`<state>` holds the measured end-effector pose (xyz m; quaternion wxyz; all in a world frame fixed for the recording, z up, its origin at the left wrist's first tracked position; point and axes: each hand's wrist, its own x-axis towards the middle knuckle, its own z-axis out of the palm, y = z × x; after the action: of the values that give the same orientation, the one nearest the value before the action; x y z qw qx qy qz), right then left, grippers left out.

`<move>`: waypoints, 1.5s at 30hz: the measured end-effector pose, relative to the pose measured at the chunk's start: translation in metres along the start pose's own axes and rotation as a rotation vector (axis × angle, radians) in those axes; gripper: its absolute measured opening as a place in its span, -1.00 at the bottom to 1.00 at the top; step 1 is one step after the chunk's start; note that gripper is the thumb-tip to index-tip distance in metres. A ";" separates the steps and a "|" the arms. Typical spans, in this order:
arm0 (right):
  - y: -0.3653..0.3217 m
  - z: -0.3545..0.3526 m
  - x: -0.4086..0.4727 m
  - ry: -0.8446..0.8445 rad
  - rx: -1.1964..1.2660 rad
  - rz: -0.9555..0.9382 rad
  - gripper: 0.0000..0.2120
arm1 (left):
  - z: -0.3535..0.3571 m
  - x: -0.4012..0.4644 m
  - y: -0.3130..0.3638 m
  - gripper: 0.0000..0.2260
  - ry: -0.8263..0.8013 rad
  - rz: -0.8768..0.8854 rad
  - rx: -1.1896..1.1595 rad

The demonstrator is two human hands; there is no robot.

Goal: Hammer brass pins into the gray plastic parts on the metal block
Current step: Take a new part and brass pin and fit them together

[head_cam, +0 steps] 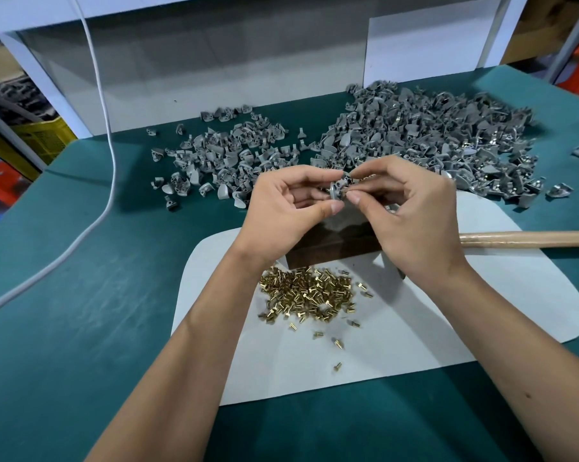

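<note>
Two hands, left and right, pinch one gray plastic part above one metal block.

left: cable | right: hammer handle | ahead: gray parts

Pins before block

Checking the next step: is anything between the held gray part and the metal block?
Nothing visible. Both hands pinch the gray part just above the block; most of the block's top is hidden behind them.
</note>
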<state>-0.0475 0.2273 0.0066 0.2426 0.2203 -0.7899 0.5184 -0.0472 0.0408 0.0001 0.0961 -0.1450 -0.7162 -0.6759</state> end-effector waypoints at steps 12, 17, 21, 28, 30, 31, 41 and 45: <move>0.001 0.000 -0.001 0.068 -0.061 -0.070 -0.84 | 0.008 -0.001 0.005 -0.59 0.013 -0.022 -0.008; -0.001 0.001 -0.002 0.048 -0.069 -0.085 -0.78 | 0.009 -0.002 0.008 -0.61 0.033 -0.020 0.022; 0.001 -0.001 -0.001 0.020 -0.058 -0.095 -0.75 | 0.008 -0.002 0.011 -0.63 0.032 -0.021 0.027; 0.002 0.003 -0.002 -0.054 -0.082 -0.180 -0.79 | 0.007 -0.003 0.013 -0.65 0.013 -0.018 0.037; 0.002 0.003 -0.003 -0.056 -0.106 -0.194 -0.82 | 0.009 -0.004 0.014 -0.65 0.025 -0.024 0.036; 0.002 0.003 -0.003 -0.059 -0.110 -0.192 -0.82 | 0.009 -0.004 0.014 -0.65 0.029 -0.026 0.036; 0.008 0.006 -0.003 -0.073 -0.095 -0.113 -0.83 | 0.010 -0.002 0.007 -0.69 0.022 -0.039 0.118; 0.008 0.006 -0.002 -0.055 -0.050 -0.072 -0.82 | 0.003 -0.001 0.004 -0.68 0.027 -0.024 0.071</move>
<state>-0.0520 0.2250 -0.0024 0.2449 0.2567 -0.8004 0.4833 -0.0445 0.0436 0.0032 0.1025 -0.1239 -0.7400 -0.6531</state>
